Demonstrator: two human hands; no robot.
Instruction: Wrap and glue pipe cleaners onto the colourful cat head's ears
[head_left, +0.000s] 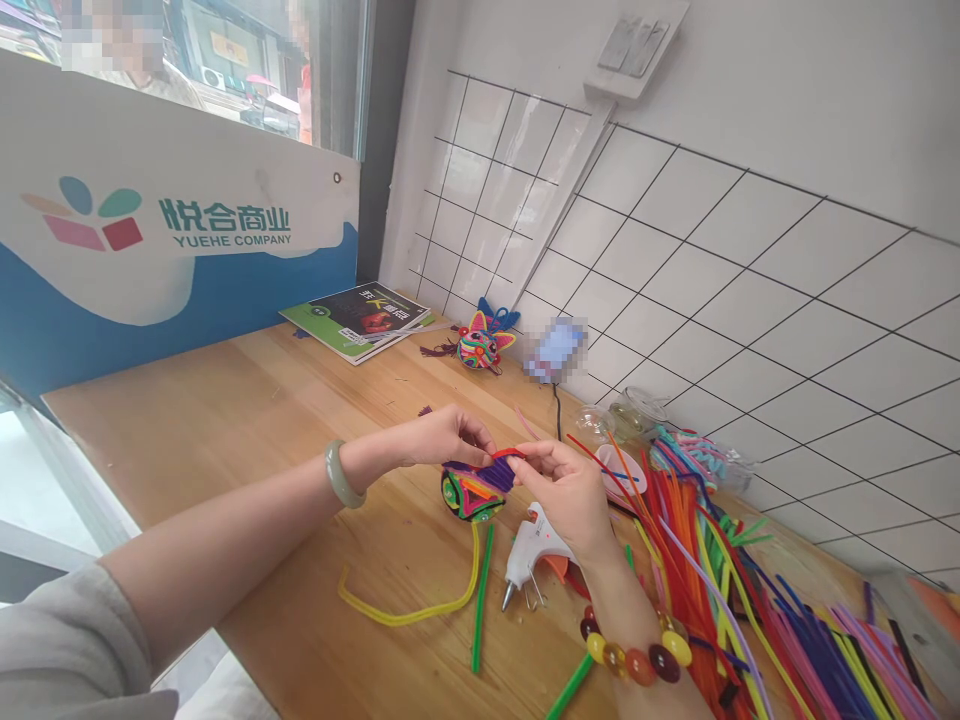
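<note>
From here I see the person's L hand (454,437) pinching the top edge of a small multicol. craft piece (472,495) w/ thumb & fingers. The R hand (570,485) pinches the same piece at its purple, red-edged end, thumb against index. The piece is just L of the white glue gun (534,550) & a bit farther back, green/black pattern facing the person. Pale green bangle (343,475) on L wrist, chunky bead bracelet (637,662) on R.

Glue gun is on the wood table (225,450), nozzle pointing twd the person & left. L of it: a straight green stem (481,610), then a bent yellow stem (420,614); its top end goes up under the piece, can't really tell if it's joined on. R of the gun, past the R forearm, a big pile of fuzzy stems (690,560), assorted cols. Well behind the gun, nr the wire grid (712,270): a round, eared ornament (480,347), & L of that some booklets (360,320).
</note>
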